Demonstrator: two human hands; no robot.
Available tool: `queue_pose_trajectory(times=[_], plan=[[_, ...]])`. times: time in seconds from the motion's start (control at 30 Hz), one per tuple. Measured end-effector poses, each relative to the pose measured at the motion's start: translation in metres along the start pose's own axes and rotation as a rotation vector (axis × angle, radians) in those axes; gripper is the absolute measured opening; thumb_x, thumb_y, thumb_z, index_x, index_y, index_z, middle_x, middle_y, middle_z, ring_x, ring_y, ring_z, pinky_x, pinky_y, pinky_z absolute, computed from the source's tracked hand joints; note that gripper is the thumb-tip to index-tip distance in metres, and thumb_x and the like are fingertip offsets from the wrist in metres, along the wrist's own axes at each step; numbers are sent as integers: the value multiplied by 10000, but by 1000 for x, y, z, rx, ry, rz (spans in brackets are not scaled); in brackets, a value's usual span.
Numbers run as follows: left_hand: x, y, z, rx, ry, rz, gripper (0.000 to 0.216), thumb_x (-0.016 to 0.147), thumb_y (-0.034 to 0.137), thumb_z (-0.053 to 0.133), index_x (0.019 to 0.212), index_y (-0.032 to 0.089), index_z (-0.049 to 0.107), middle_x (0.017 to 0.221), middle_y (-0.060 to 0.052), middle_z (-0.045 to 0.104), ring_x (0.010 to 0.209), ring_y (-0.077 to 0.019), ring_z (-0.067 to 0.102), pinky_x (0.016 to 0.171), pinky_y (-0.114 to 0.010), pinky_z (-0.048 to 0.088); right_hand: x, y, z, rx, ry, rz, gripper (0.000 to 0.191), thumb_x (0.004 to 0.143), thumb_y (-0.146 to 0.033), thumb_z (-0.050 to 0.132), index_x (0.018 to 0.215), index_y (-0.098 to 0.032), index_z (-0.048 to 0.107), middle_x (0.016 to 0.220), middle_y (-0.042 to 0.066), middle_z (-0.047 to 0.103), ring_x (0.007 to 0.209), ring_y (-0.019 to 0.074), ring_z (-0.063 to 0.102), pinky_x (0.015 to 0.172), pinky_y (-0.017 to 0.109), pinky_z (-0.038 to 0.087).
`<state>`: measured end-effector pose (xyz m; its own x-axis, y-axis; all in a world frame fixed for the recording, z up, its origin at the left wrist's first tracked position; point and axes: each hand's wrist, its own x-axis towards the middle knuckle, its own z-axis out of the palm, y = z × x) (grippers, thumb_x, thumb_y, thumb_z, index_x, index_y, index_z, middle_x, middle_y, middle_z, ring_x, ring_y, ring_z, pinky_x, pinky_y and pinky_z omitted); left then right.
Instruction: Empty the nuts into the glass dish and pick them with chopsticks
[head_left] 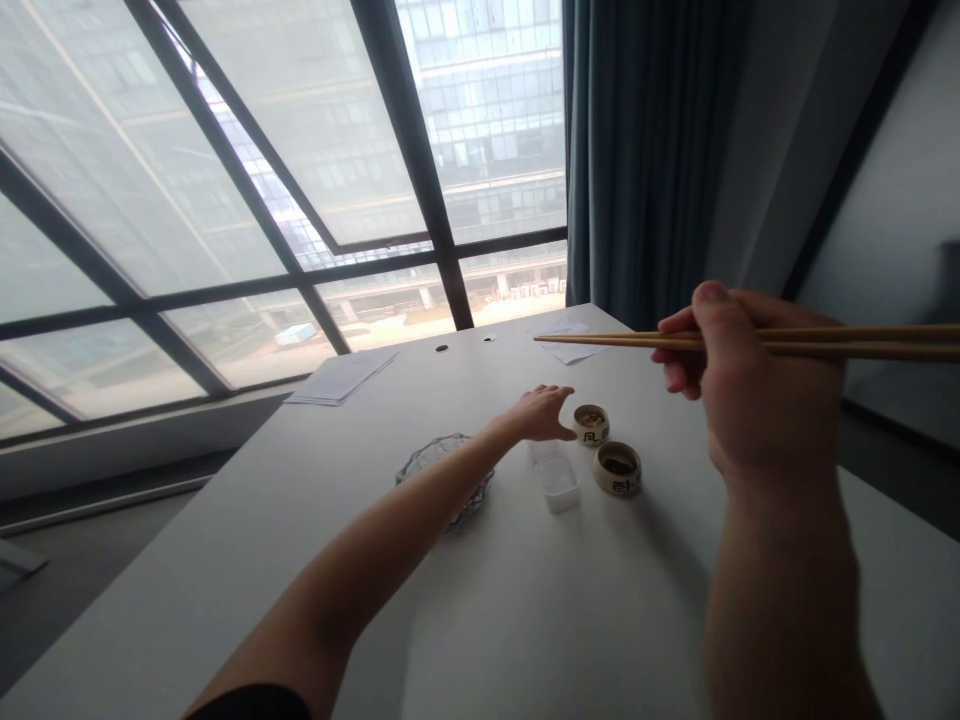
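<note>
My right hand [757,380] grips a pair of wooden chopsticks [622,341], raised above the table with their tips pointing left. Stretched out over the table, my left hand [546,412] has its fingers and thumb apart and nothing in it. Just right of it stands a small ceramic cup [592,430] with dark characters on its side and light brown pieces inside. Nearer me is a similar cup [618,474] with dark contents. A clear plastic container [558,484] sits below my left hand, with another one partly hidden behind it.
My left forearm crosses over a faceted glass bowl [427,455]. Sheets of paper [345,378] lie at the table's far left, and more paper [574,350] lies at the back. The white table [495,620] stands by large windows and a dark blue curtain [645,160].
</note>
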<state>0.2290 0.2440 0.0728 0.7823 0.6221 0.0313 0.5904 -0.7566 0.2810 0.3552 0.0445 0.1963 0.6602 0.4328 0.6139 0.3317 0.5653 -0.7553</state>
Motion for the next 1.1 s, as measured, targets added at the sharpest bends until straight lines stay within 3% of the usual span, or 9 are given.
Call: queue_pose_trajectory(times=[0.13, 0.3, 0.47, 0.6, 0.7, 0.83, 0.97, 1.1], plan=[[44, -8, 18, -35, -148, 21, 960, 552, 548, 875, 1390, 224, 535, 1395, -136, 598, 1302, -389, 508, 1075, -490, 398, 3, 4, -5, -8, 0, -30, 347, 931, -415, 639, 650, -216, 677, 535, 0, 583, 408, 128, 517, 381, 270, 358], [71, -14, 38, -127, -239, 56, 853, 507, 529, 892, 1256, 228, 619, 1204, -66, 698, 1081, -281, 645, 929, -360, 500, 9, 12, -11, -12, 11, -44, 338, 933, -431, 641, 667, -225, 678, 553, 8, 598, 412, 135, 520, 374, 272, 342], [77, -11, 41, -208, -163, 62, 749, 479, 441, 925, 1134, 196, 657, 1079, -67, 719, 995, -282, 661, 875, -375, 522, 10, 16, -11, 2, -12, -49, 343, 942, -431, 635, 689, -207, 688, 551, 8, 603, 418, 128, 526, 386, 263, 346], [66, -11, 13, -296, 3, 64, 697, 621, 403, 870, 1222, 188, 592, 1120, -93, 699, 1012, -265, 660, 857, -377, 538, 11, 16, -11, 35, -15, -47, 345, 940, -424, 638, 681, -201, 685, 540, 0, 591, 412, 118, 517, 391, 256, 356], [37, -22, -19, -325, 105, 99, 712, 631, 369, 865, 1253, 205, 560, 1177, -92, 677, 1054, -264, 646, 896, -403, 534, 11, 15, -9, 48, 13, -28, 343, 933, -404, 645, 663, -194, 684, 516, -9, 578, 397, 111, 508, 371, 238, 342], [-32, -49, -54, -266, 199, 101, 737, 600, 327, 869, 1254, 219, 548, 1224, -83, 638, 1120, -276, 609, 980, -435, 499, 4, 12, 5, 45, -19, 50, 350, 925, -397, 646, 666, -166, 688, 505, -8, 582, 382, 98, 507, 352, 211, 340], [-117, -79, -63, -165, 245, 29, 709, 588, 329, 862, 1229, 238, 573, 1211, -76, 599, 1105, -294, 595, 981, -461, 496, -16, 14, 32, 42, -205, 96, 365, 937, -404, 622, 668, -163, 677, 496, -15, 576, 392, 95, 507, 384, 209, 380], [-180, -100, -55, -98, 278, -45, 683, 626, 368, 832, 1240, 235, 565, 1200, -77, 566, 1098, -284, 585, 980, -443, 497, -46, 25, 64, 49, -518, 122, 389, 953, -431, 587, 680, -165, 668, 561, 4, 620, 467, 112, 546, 450, 232, 408]])
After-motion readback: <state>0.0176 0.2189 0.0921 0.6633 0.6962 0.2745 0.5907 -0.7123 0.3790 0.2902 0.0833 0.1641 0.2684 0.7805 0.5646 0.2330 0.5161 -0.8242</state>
